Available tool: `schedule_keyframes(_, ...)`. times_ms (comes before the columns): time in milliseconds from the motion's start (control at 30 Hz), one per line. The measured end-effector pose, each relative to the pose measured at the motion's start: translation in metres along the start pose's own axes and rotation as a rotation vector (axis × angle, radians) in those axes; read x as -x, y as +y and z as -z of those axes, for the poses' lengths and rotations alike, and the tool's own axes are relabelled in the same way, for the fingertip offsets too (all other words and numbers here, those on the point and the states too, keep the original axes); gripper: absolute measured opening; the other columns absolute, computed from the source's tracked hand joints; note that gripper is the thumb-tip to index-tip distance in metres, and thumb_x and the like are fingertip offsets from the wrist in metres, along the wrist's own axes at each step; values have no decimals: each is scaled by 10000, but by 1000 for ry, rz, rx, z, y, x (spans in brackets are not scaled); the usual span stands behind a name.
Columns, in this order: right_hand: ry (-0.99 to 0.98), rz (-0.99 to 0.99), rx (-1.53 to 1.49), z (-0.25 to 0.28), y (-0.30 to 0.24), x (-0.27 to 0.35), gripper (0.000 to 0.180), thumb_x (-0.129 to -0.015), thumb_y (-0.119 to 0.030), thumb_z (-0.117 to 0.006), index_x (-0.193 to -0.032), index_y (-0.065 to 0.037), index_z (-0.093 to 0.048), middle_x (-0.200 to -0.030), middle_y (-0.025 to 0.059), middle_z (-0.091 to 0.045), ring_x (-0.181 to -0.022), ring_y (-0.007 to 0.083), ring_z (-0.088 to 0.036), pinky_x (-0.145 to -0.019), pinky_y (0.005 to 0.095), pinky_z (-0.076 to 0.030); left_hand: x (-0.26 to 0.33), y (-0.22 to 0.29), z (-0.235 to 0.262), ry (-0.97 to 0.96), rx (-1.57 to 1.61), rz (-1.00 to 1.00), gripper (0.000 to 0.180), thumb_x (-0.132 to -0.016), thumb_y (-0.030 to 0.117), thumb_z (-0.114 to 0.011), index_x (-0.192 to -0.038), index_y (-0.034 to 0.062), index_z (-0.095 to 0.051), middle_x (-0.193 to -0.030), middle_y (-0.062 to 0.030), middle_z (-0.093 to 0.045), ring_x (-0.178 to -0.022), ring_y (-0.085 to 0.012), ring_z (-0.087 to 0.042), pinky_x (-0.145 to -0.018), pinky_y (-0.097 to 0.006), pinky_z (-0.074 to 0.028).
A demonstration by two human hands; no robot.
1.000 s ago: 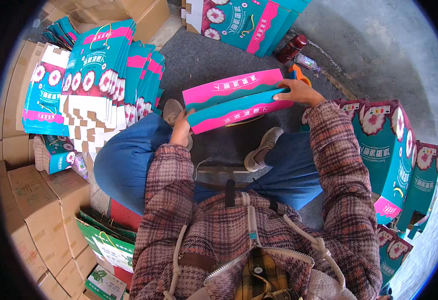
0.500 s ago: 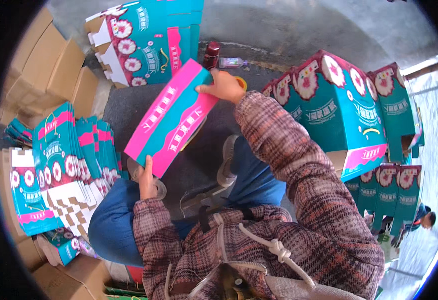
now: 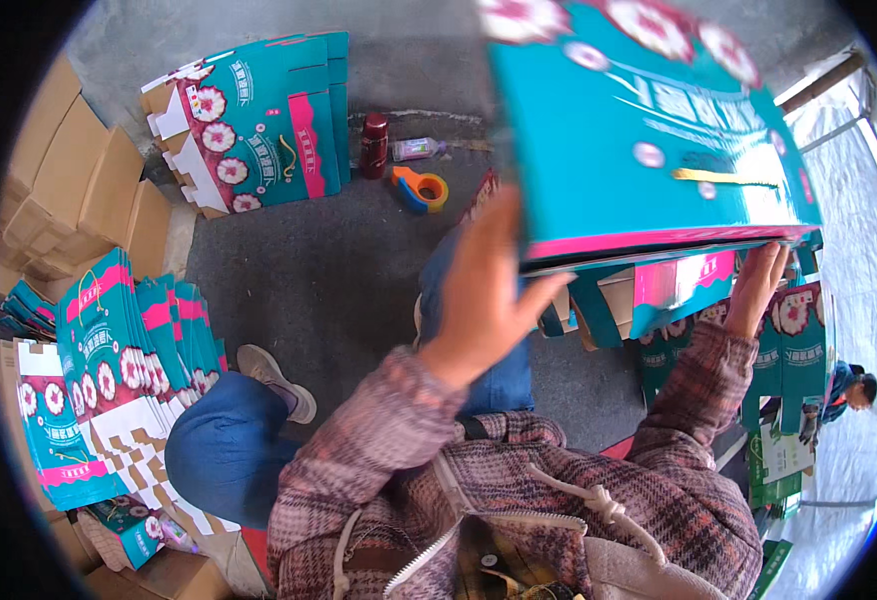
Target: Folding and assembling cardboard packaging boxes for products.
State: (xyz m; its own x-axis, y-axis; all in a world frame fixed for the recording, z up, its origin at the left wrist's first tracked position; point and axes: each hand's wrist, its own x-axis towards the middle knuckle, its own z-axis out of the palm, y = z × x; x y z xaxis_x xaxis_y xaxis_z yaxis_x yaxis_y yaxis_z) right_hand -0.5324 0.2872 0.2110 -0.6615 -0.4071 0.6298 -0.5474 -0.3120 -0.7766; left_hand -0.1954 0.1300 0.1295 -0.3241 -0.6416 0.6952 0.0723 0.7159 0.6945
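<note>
A teal carton (image 3: 649,150) with a pink lower edge, a yellow cord handle and round fruit pictures is held up at the upper right. My left hand (image 3: 484,290) presses along its left side, thumb stretched under the bottom edge and fingers partly blurred. At the lower right edge, my right hand (image 3: 759,285) grips the carton with its fingertips. The carton's top runs out of the picture. Just below it, partly covered, sits another teal and pink carton (image 3: 679,290).
Flat teal cartons (image 3: 109,350) are stacked at the left, with brown boxes (image 3: 69,170) behind. More flat cartons (image 3: 259,130) lean at the back wall, near a dark red bottle (image 3: 375,145), a clear bottle (image 3: 416,149) and a tape roll (image 3: 421,188). Another person (image 3: 844,395) is at the far right.
The carton has gone from in front of me up to the right, its large teal face now showing. Both hands moved right with it, and the tape roll has come into full view.
</note>
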Motion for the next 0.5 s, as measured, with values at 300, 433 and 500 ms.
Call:
schedule_keyframes(300,65,-182,21,131,86,-33,466,-976,-346,-512,-1319,-33,-479,-1247,71,-540,-1157,185,-513,-954,339,-436,-16,34,-111,-170,-135,-186,842,-768,199,-716,-1455,74,-247,-1324,-305,-373,-1119,-414,-475,-962,-471,-410)
schedule_keyframes(433,60,-160,317,171,89,-10,379,-944,-183,-532,-1292,-43,-475,-1289,96,-466,-1127,222,-513,-917,366,-464,-14,38,-116,-267,-155,-169,889,-750,175,-715,-1466,58,-203,-1358,-300,-336,-1139,-403,-458,-979,-458,-382)
schedule_keyframes(500,373,-307,114,133,81,26,439,-946,-229,-509,-1327,-29,-424,-1173,90,-556,-1081,225,-536,-781,353,-486,-7,26,-108,-282,-182,-168,886,-751,170,-710,-1466,53,-200,-1367,-294,-330,-1142,-398,-458,-979,-452,-379)
